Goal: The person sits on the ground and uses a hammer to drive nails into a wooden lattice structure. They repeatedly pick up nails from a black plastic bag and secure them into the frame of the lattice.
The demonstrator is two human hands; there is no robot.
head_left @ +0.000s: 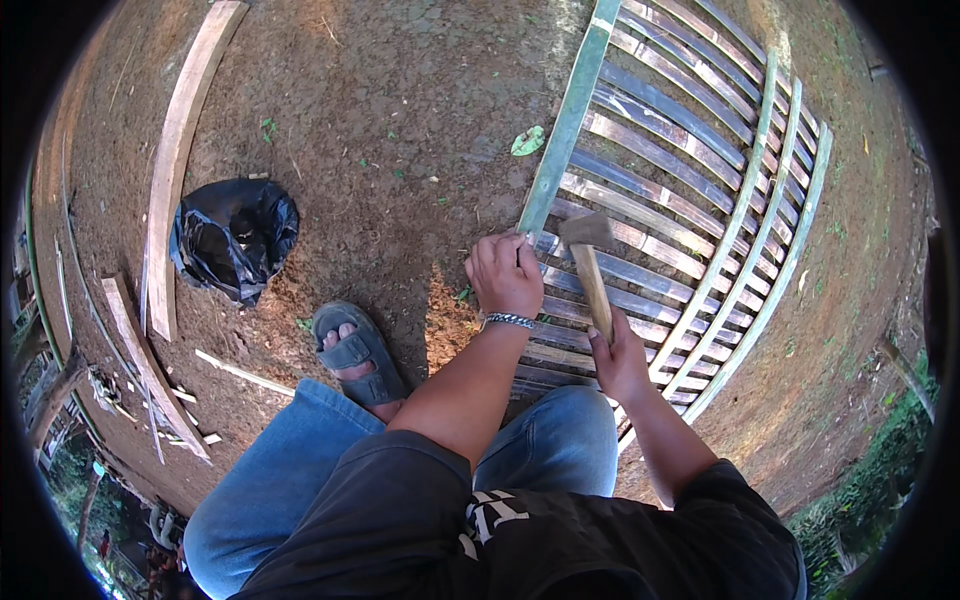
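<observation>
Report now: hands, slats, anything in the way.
Right hand gripping wood-handled tool, head over slats. Left hand at near end of green strip, grip unclear. Slats side by side, cross-strips over them. Left hand close to tool head.

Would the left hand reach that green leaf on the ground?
Probably yes: the leaf lies ahead of the left hand, beside the green strip, and only bare ground seems to separate hand and leaf.

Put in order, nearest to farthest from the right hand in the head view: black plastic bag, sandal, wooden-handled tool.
1. Wooden-handled tool: held in the right hand.
2. Sandal: to the hand's left.
3. Black plastic bag: farther left, higher in the picture.
</observation>
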